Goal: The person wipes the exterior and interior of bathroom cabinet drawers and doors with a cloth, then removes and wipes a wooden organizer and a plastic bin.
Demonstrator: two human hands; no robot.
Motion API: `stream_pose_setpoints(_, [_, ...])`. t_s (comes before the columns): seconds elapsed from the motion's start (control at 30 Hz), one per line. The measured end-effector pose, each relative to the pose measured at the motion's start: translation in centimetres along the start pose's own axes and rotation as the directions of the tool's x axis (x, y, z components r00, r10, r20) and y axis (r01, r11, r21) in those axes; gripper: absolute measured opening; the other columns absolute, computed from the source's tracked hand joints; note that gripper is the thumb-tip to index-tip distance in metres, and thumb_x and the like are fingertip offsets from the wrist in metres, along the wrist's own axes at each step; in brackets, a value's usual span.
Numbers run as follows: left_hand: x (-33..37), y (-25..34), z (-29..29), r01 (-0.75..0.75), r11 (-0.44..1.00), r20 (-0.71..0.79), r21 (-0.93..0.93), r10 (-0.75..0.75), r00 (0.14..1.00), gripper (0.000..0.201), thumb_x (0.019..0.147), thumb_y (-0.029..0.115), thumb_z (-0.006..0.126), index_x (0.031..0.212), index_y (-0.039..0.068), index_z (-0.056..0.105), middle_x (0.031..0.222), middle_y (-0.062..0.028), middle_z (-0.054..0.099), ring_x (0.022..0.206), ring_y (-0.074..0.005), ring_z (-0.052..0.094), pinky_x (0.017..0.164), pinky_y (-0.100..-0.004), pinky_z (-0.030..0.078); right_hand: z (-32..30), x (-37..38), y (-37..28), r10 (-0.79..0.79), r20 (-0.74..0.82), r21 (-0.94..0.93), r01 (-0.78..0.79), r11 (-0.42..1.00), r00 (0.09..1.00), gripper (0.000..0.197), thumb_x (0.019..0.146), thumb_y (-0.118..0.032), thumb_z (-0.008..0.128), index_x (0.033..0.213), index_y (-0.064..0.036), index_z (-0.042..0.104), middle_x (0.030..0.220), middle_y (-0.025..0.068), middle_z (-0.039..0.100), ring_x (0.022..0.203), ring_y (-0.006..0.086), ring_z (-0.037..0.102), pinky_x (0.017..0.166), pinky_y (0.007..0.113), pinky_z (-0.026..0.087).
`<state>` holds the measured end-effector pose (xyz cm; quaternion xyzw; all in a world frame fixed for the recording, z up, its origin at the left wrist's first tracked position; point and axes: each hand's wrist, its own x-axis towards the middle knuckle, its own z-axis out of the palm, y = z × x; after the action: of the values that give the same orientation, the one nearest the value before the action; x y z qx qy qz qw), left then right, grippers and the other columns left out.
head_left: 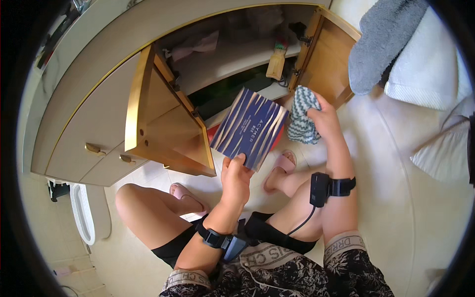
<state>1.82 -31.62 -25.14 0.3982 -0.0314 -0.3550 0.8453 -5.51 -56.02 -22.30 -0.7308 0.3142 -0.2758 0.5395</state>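
Observation:
My left hand (235, 174) grips the near edge of a flat, square dark-blue box (251, 126) with cream and gold streaks. The thumb lies on its top face, and the box is held up in front of an open cabinet. In my right hand (322, 118) is a bunched cloth (303, 116) with a teal and white zigzag pattern, just right of the box and apart from it. Something red (278, 137) shows partly behind the box; what it is stays hidden.
The cabinet's left door (136, 106) and right door (326, 54) stand open. A yellowish brush-like object (276, 62) and a pinkish item (195, 45) lie on its shelf (232, 64). Grey (383, 42) and white towels (425, 64) hang at the right. A white basin (83, 213) stands left.

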Motion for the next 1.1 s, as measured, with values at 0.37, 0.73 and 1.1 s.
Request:
stream_pose_setpoints(0.37, [0.7, -3.0, -6.8, 0.365, 0.924, -0.144, 0.115, -0.348, 0.926, 0.033, 0.084, 0.027, 0.059, 0.104, 0.001, 0.053, 0.103, -0.0117, 0.061, 0.092, -0.0229, 0.062, 0.082, -0.0405, 0.05, 9.8, -6.3, -3.0, -0.122, 0.516, -0.578, 0.45, 0.68, 0.848, 0.051, 0.074, -0.009, 0.058, 0.123, -0.0228, 0.055, 0.124, 0.0109, 0.051, 0.104, 0.0293, 0.056, 0.087, 0.038, 0.047])
stream_pose_setpoints(0.73, [2.0, -3.9, -7.0, 0.272, 0.957, -0.182, 0.102, -0.25, 0.951, 0.034, 0.085, 0.022, 0.058, 0.112, 0.003, 0.048, 0.111, -0.0103, 0.058, 0.099, -0.0241, 0.059, 0.086, -0.044, 0.05, 8.6, -0.8, 0.2, -0.214, 0.275, -0.676, 0.347, 0.65, 0.937, 0.05, 0.079, -0.009, 0.05, 0.126, -0.0261, 0.054, 0.124, 0.0109, 0.05, 0.107, 0.0321, 0.054, 0.087, 0.039, 0.047])
stream_pose_setpoints(1.1, [2.1, -3.3, -7.9, 0.184, 0.977, -0.112, 0.104, -0.172, 0.979, 0.039, 0.087, 0.022, 0.055, 0.122, 0.007, 0.045, 0.114, -0.0087, 0.056, 0.102, -0.022, 0.057, 0.088, -0.0402, 0.048, 9.7, -8.0, -3.0, -0.393, 0.606, -0.329, 0.668, 0.667, 0.691, 0.049, 0.07, -0.005, 0.062, 0.114, -0.0254, 0.062, 0.115, 0.0068, 0.055, 0.097, 0.0275, 0.059, 0.079, 0.037, 0.05])
